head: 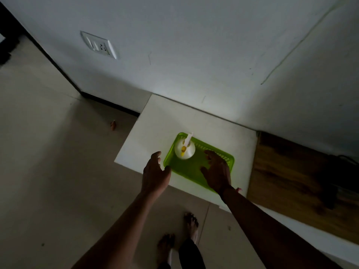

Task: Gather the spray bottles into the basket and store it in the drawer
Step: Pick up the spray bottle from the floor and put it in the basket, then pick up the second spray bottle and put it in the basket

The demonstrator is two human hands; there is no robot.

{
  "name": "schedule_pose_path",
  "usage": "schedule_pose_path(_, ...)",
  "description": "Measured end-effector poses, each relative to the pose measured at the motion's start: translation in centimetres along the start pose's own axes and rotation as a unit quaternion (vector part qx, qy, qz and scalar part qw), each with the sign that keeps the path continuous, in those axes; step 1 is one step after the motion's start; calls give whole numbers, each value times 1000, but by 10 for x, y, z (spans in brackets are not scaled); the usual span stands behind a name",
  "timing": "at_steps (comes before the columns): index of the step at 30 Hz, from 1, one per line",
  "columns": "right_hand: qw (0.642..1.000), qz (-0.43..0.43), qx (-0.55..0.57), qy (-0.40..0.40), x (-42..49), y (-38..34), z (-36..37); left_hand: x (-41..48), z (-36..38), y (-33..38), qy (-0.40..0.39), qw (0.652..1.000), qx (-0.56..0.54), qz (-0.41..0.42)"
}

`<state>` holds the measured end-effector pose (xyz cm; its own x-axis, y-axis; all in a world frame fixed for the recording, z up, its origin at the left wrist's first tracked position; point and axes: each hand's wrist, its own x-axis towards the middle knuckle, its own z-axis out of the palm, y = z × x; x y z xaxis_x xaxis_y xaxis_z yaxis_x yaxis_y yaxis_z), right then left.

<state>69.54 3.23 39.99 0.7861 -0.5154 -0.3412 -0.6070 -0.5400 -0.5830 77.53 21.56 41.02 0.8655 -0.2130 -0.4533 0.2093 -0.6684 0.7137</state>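
A lime-green plastic basket [186, 167] sits on a low white cabinet top [155, 129]. One white spray bottle [184, 149] with a yellow-and-white trigger head stands upright in the basket's far left corner. My left hand [155, 173] hovers at the basket's near left corner, fingers spread and holding nothing. Over the basket's right half is my right hand [217, 172], also spread and without a grip on anything. No other bottle is visible, and no drawer shows.
A wooden surface [301, 181] adjoins the cabinet on the right. The wall with a switch plate [99, 45] runs behind. Tiled floor lies to the left, with a small brown object [113, 125] on it. My bare feet [180, 235] stand just before the cabinet.
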Motion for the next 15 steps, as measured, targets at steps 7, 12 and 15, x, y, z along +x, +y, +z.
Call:
schedule_pose_path(7, 1000, -13, 16, 7, -72, -12, -12, -59, -16, -21, 5, 999, -20, -26)
schedule_pose_path(12, 997, -69, 12, -16, -115, -26, -5, -101, -27, -45, 32, 998, -45, -39)
schedule_pose_path(15, 993, -113, -2, -42, -137, -35, 6, -124, -36, -61, 61, 996, -54, -42)
